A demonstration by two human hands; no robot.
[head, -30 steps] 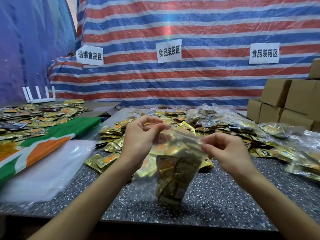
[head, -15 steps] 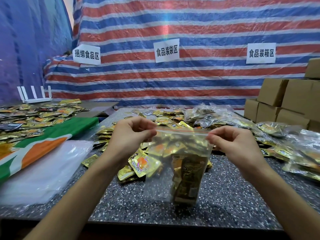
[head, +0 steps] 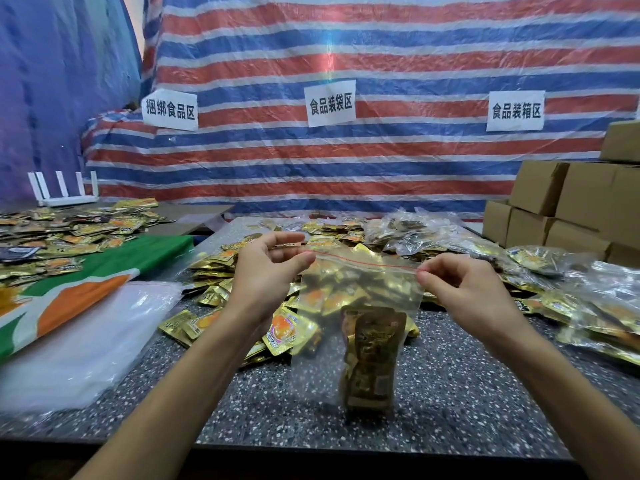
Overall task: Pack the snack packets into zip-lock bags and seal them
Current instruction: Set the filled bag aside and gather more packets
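A clear zip-lock bag (head: 360, 289) with a red zip line hangs upright in front of me, its bottom near the speckled table (head: 450, 393). Gold snack packets (head: 372, 358) stand inside it. My left hand (head: 266, 275) holds the bag's top left corner under the thumb, with the index finger lifted straight above it. My right hand (head: 467, 292) pinches the top right corner between thumb and fingertip. The top edge is stretched flat between both hands. A pile of loose gold packets (head: 214, 268) lies behind and to the left of the bag.
Filled clear bags (head: 606, 306) are heaped at the right, with cardboard boxes (head: 571, 209) stacked behind them. A stack of empty white bags (head: 86, 341) and a green-orange cloth (head: 69, 282) lie at the left. The table's front edge (head: 311, 441) runs below the bag.
My hands moved apart along the bag's top until each reached a corner, pulling the top edge straight. The left index finger has lifted off.
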